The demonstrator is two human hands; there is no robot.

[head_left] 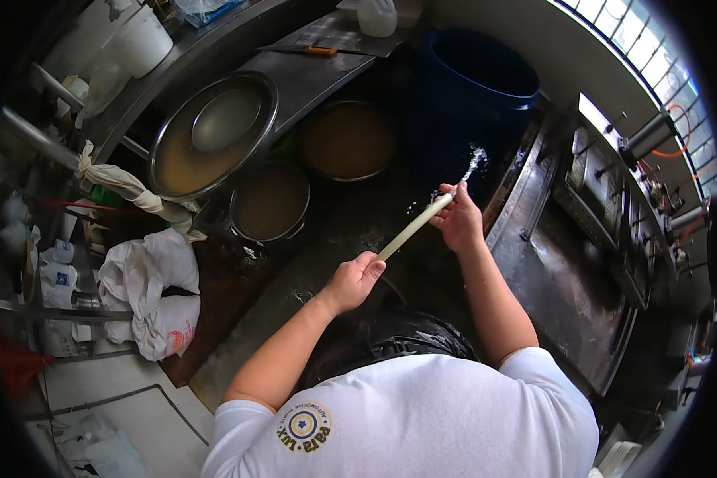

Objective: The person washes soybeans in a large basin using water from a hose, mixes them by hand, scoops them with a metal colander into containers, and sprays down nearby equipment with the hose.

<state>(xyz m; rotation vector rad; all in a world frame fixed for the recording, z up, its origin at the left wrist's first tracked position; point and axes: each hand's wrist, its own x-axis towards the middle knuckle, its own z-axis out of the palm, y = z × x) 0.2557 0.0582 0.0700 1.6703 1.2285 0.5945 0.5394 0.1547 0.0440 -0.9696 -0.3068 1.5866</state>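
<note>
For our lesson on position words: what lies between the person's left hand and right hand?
In the head view, a pale green, tube-shaped, plastic-looking hose spans from the left hand to the right hand.

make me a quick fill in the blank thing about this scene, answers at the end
1. The left hand holds the pale hose farther from its spurting end than the ____ does.
2. The large barrel is ____.
3. The person's shirt is mostly ____.

Missing words: right hand; blue; white.
</note>
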